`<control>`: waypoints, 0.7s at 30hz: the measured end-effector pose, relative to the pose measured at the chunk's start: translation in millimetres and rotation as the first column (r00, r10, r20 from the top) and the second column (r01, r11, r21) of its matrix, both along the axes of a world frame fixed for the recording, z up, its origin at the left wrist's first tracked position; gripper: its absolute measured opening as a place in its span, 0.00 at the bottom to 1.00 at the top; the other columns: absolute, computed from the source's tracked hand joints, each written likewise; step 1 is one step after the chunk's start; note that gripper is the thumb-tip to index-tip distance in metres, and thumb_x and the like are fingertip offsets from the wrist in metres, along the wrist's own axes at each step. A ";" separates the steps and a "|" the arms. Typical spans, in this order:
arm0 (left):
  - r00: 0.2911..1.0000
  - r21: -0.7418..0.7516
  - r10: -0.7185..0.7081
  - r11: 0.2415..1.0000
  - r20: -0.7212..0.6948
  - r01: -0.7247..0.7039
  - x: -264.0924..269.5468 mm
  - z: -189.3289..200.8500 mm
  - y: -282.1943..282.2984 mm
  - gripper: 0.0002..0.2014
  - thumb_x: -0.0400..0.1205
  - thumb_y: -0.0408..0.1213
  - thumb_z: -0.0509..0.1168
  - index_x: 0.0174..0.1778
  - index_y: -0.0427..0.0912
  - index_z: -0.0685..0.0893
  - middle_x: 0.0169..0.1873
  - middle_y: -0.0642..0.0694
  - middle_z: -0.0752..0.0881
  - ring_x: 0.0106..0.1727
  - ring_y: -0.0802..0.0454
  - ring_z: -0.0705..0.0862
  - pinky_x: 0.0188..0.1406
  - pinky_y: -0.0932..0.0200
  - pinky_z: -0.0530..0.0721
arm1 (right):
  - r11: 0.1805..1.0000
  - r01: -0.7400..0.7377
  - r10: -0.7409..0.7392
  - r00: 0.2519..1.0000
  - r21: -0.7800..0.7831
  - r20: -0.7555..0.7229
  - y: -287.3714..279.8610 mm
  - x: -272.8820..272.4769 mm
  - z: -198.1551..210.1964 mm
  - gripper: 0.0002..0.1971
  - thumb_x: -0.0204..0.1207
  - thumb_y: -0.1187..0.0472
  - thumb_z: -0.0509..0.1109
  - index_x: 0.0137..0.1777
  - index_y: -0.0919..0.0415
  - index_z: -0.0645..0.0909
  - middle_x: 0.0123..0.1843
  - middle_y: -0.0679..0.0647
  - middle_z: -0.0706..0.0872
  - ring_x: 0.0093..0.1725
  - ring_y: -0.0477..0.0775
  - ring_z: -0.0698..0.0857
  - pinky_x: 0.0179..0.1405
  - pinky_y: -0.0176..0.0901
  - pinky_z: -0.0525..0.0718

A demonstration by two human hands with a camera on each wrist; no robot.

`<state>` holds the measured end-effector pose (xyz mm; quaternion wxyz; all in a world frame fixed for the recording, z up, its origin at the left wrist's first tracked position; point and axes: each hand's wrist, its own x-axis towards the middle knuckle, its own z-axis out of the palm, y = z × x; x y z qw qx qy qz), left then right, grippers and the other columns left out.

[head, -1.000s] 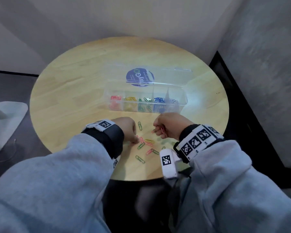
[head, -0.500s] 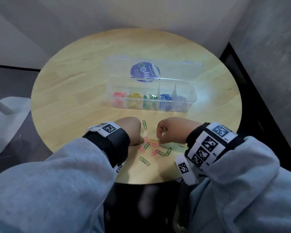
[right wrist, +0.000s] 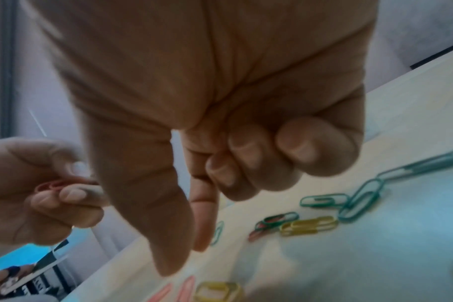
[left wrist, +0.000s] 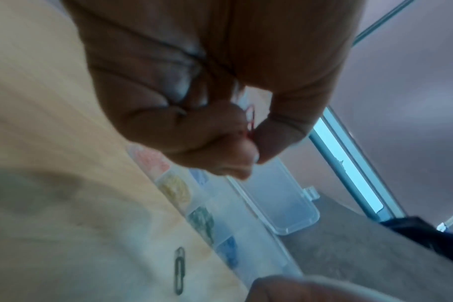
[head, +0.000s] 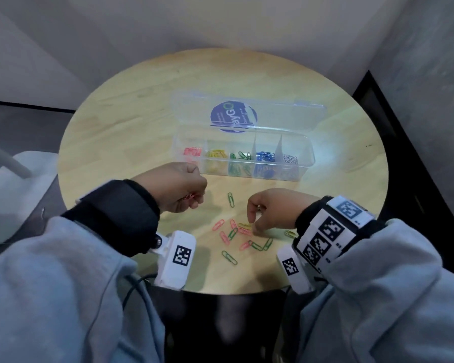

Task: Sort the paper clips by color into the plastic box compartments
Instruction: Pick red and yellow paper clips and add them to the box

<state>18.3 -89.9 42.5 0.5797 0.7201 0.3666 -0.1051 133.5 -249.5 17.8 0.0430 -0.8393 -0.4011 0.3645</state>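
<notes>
The clear plastic box (head: 307, 163) lies open mid-table, with red (head: 193, 151), yellow (head: 216, 154), green (head: 240, 155), blue (head: 265, 156) and silver clips (head: 290, 159) in separate compartments. My left hand (head: 194, 199) is raised just in front of the box's left end and pinches red paper clips (left wrist: 250, 120) between thumb and fingers. My right hand (head: 253, 224) reaches down with thumb and index finger (right wrist: 202, 235) extended and nothing between them, over a yellow clip (head: 244, 226) in the loose pile. Its other fingers are curled.
Loose pink (head: 218, 224), green (head: 230, 257) and yellow clips lie scattered near the round wooden table's (head: 116, 142) front edge. One green clip (head: 230, 199) lies apart, nearer the box. The box lid (head: 286, 116) lies open behind it. Walls stand close behind and to the right.
My left hand has lifted off the pile and moved up toward the box with red clips in its pinch. My right hand has lowered thumb and index finger onto the pile.
</notes>
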 end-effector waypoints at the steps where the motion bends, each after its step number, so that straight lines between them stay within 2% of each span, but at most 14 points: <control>1: 1.000 0.006 -0.005 1.000 -0.025 0.006 1.5 -4.6 0.2 0.16 0.76 0.21 0.56 0.25 0.43 0.66 0.22 0.42 0.77 0.19 0.53 0.72 0.15 0.71 0.64 | 1.000 0.000 0.000 1.000 -0.020 0.002 1.6 -2.4 -2.1 0.09 0.66 0.63 0.73 0.41 0.49 0.80 0.35 0.43 0.76 0.36 0.45 0.75 0.35 0.41 0.75; 5: 0.992 0.023 -0.049 0.998 -0.115 0.052 13.0 -17.4 -2.0 0.13 0.78 0.30 0.61 0.30 0.47 0.68 0.25 0.47 0.71 0.23 0.53 0.63 0.21 0.68 0.59 | 0.999 0.009 -0.008 0.999 -0.049 0.031 5.1 -9.8 -7.6 0.10 0.66 0.63 0.72 0.43 0.49 0.78 0.35 0.44 0.76 0.39 0.50 0.79 0.39 0.42 0.79; 7: 0.969 0.173 -0.166 0.965 -0.184 0.198 15.0 -23.0 -5.9 0.12 0.77 0.39 0.67 0.31 0.46 0.70 0.27 0.48 0.72 0.26 0.52 0.66 0.24 0.64 0.61 | 0.998 -0.018 0.020 0.999 -0.061 0.034 6.5 -13.1 -8.8 0.10 0.67 0.60 0.74 0.45 0.50 0.76 0.35 0.45 0.76 0.37 0.50 0.79 0.36 0.41 0.78; 8: 0.937 0.298 -0.241 0.902 -0.252 0.312 14.3 -27.3 -8.6 0.13 0.76 0.44 0.69 0.31 0.46 0.72 0.28 0.49 0.74 0.29 0.51 0.70 0.26 0.63 0.65 | 0.997 -0.037 0.039 0.999 -0.066 0.035 7.3 -14.6 -9.4 0.11 0.67 0.59 0.74 0.45 0.51 0.75 0.35 0.45 0.76 0.35 0.48 0.77 0.33 0.40 0.76; 9: 0.896 0.415 -0.297 0.807 -0.331 0.420 13.4 -31.8 -12.1 0.13 0.74 0.46 0.71 0.31 0.47 0.73 0.30 0.50 0.77 0.33 0.51 0.75 0.30 0.61 0.69 | 0.996 -0.055 0.058 0.997 -0.072 0.040 8.2 -15.6 -10.2 0.12 0.67 0.59 0.75 0.46 0.52 0.74 0.34 0.45 0.75 0.33 0.47 0.76 0.30 0.40 0.74; 10: 0.857 0.474 -0.329 0.726 -0.397 0.499 12.4 -36.0 -16.6 0.14 0.72 0.48 0.72 0.31 0.48 0.74 0.31 0.51 0.79 0.37 0.50 0.77 0.33 0.61 0.70 | 0.995 -0.069 0.072 0.996 -0.076 0.047 9.1 -16.5 -10.4 0.13 0.68 0.58 0.75 0.47 0.52 0.73 0.34 0.45 0.74 0.32 0.47 0.75 0.28 0.40 0.73; 13: 0.780 0.486 -0.391 0.621 -0.489 0.616 13.6 -47.9 -26.8 0.12 0.72 0.48 0.72 0.37 0.46 0.77 0.35 0.49 0.80 0.40 0.49 0.78 0.28 0.61 0.68 | 0.993 -0.102 0.106 0.992 -0.066 0.065 11.4 -18.4 -10.6 0.14 0.67 0.58 0.75 0.47 0.51 0.72 0.34 0.45 0.74 0.34 0.49 0.77 0.29 0.41 0.72; 17: 0.762 0.505 -0.399 0.578 -0.510 0.641 18.4 -47.8 -31.1 0.14 0.73 0.45 0.72 0.48 0.40 0.86 0.38 0.46 0.82 0.39 0.47 0.78 0.33 0.59 0.71 | 0.984 -0.162 0.167 0.983 -0.069 0.079 13.3 -22.3 -14.5 0.15 0.68 0.57 0.76 0.47 0.51 0.72 0.32 0.45 0.73 0.35 0.51 0.76 0.31 0.43 0.73; 19: 0.739 0.488 -0.410 0.564 -0.535 0.666 19.3 -48.0 -31.9 0.15 0.74 0.46 0.72 0.50 0.40 0.87 0.39 0.46 0.83 0.39 0.48 0.78 0.35 0.59 0.72 | 0.982 -0.169 0.176 0.981 -0.082 0.082 13.0 -24.7 -18.4 0.15 0.69 0.57 0.76 0.47 0.51 0.71 0.33 0.44 0.73 0.40 0.54 0.77 0.36 0.42 0.75; 21: 0.729 0.478 -0.412 0.561 -0.546 0.676 19.7 -47.5 -32.6 0.14 0.75 0.46 0.71 0.51 0.40 0.87 0.40 0.46 0.83 0.40 0.48 0.78 0.35 0.59 0.72 | 0.983 -0.170 0.176 0.981 -0.071 0.079 12.8 -26.0 -21.0 0.14 0.70 0.58 0.75 0.46 0.52 0.71 0.33 0.44 0.74 0.41 0.55 0.78 0.38 0.42 0.76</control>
